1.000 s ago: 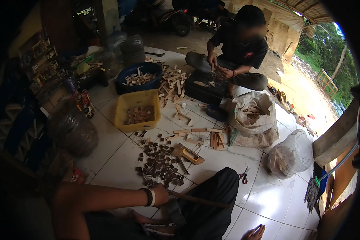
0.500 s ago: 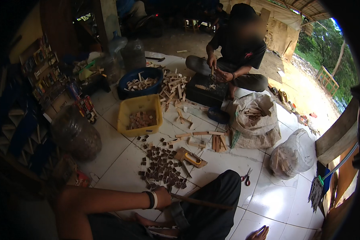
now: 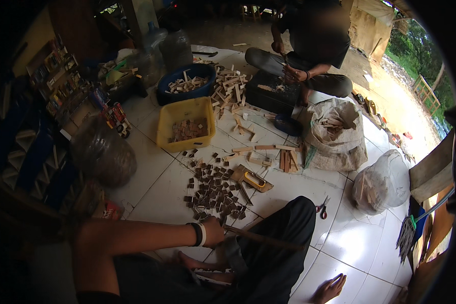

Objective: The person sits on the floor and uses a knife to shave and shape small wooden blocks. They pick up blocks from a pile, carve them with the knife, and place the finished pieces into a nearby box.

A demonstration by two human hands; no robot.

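My left hand (image 3: pixel 214 232), with a black and white wristband, reaches in from the lower left and is closed on the end of a thin wooden stick (image 3: pixel 268 239) that lies across my dark trouser leg (image 3: pixel 276 253). Just beyond the hand, several small dark wooden blocks (image 3: pixel 213 190) are spread on the white tiled floor (image 3: pixel 152 187). A yellow-handled tool (image 3: pixel 253 180) lies beside them. My right hand is not visible. My bare feet (image 3: pixel 329 289) show at the bottom.
A yellow tub (image 3: pixel 163 126) of small pieces and a blue basin (image 3: pixel 167 93) of wood offcuts stand behind the pile. Another person (image 3: pixel 309 55) sits at the back over a black box (image 3: pixel 276 93). Two filled sacks (image 3: pixel 334 131) stand right, red scissors (image 3: pixel 321 207) nearby, a clear bag (image 3: pixel 104 152) left.
The view has tilted down slightly, so everything sits higher in the picture. My left hand stays closed on the stick in about the same place.
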